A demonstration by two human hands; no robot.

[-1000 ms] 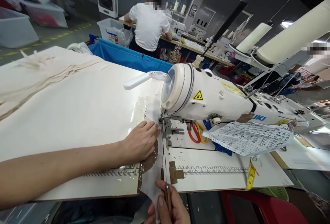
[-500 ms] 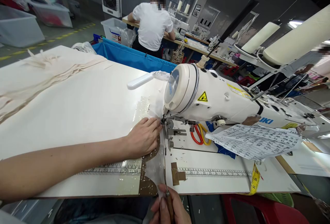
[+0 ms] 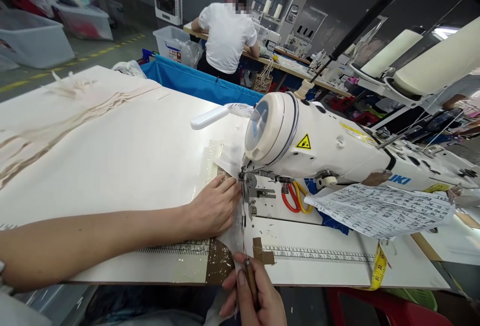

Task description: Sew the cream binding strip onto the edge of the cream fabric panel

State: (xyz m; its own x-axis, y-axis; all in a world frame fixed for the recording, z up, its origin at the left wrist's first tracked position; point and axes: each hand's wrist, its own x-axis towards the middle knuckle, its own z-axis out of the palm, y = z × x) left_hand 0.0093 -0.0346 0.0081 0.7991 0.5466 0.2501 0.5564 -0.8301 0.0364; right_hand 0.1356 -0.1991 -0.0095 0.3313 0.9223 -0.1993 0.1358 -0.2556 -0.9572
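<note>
My left hand lies palm down on a thin white fabric strip, its fingers flat and close together beside the presser foot of a white sewing machine. The thumb is hidden. At the table's front edge, my right hand is closed around the wooden handle of an awl, whose metal shaft points toward the machine. The same hand also pinches the near end of the fabric. Some of the fabric emerges behind the presser foot, on the far side.
Red and yellow-handled scissors and a written paper sheet are under the machine arm. A yellow tape measure hangs at the front edge. Pale fabric strips lie left. Beyond a blue cloth bin a person sits working.
More of the white fabric shows behind the presser foot, and less lies between my hands. My right hand and the awl have come slightly nearer the machine. The whole view has shifted a little.
</note>
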